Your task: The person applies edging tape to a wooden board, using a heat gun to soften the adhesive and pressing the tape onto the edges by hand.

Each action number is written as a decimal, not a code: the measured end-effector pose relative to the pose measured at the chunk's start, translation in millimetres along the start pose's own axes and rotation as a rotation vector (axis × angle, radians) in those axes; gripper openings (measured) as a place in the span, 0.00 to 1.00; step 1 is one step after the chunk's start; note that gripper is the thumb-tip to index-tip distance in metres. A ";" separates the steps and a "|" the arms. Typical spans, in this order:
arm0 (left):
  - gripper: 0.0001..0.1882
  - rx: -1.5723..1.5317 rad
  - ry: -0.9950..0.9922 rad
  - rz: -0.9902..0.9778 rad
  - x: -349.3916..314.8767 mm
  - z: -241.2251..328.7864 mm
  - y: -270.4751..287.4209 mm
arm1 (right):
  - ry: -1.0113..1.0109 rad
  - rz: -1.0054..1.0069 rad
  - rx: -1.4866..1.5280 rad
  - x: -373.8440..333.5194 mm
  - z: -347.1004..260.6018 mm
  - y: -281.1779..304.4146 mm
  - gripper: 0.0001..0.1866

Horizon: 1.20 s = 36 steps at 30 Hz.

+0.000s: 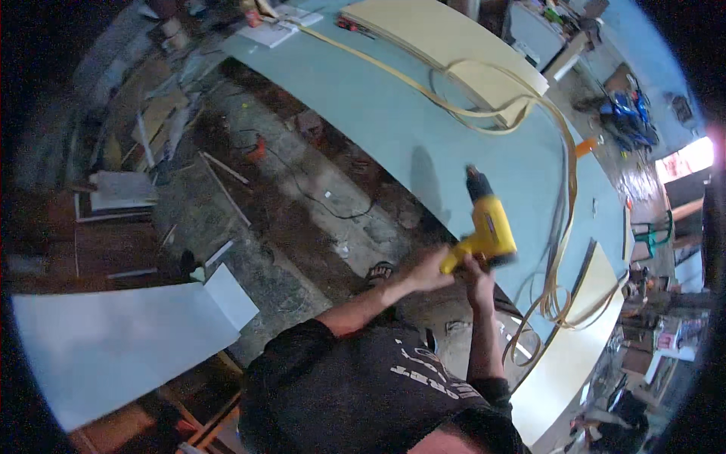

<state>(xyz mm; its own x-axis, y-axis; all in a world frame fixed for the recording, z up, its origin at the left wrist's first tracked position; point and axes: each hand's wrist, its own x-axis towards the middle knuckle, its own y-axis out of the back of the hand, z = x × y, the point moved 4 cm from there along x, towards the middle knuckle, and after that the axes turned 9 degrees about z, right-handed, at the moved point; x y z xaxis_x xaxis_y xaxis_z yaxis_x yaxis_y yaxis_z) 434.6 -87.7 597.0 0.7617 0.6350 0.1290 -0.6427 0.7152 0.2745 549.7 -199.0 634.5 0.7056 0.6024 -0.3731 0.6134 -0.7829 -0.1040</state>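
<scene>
A yellow heat gun (493,228) with a black nozzle is held over the near edge of the pale blue-green tabletop (378,129), its nozzle towards the far side. My left hand (429,271) closes at the lower end of its handle; some of those fingers are hidden. Around the handle, close under the body, my right hand (478,278) is closed. Beyond the gun, a long yellowish edging strip (569,163) runs across the tabletop and ends in loose loops at the right.
Stacked cream panels (446,38) lie at the table's far side. Another cream panel (563,371) is at the right. A white board (113,340) stands on the left. A cable (310,193) and scraps litter the floor. An orange object (587,147) sits near the strip.
</scene>
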 end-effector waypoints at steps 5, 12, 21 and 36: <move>0.23 0.326 0.249 0.024 97.6 -5.7 52.5 | 0.000 -0.004 -0.089 -3.4 16.9 14.7 0.42; 0.22 0.546 0.259 0.097 165.4 -25.1 67.9 | -0.126 0.300 -0.300 -96.6 108.5 129.7 0.41; 0.34 0.984 -0.087 -0.014 184.5 -39.7 38.1 | -0.212 0.805 -0.289 -263.5 258.7 174.1 0.36; 0.17 0.329 -0.496 -0.500 -160.0 99.1 -277.2 | -0.498 1.310 -0.006 -530.4 452.6 291.1 0.29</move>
<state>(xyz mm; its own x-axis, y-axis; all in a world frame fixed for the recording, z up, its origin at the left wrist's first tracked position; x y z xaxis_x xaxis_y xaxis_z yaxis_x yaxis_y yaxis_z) 499.1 -416.5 594.7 0.9522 -0.0001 0.3053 -0.2151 0.7094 0.6711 193.4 -816.8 384.8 0.5616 -0.6750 -0.4786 -0.3820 -0.7246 0.5737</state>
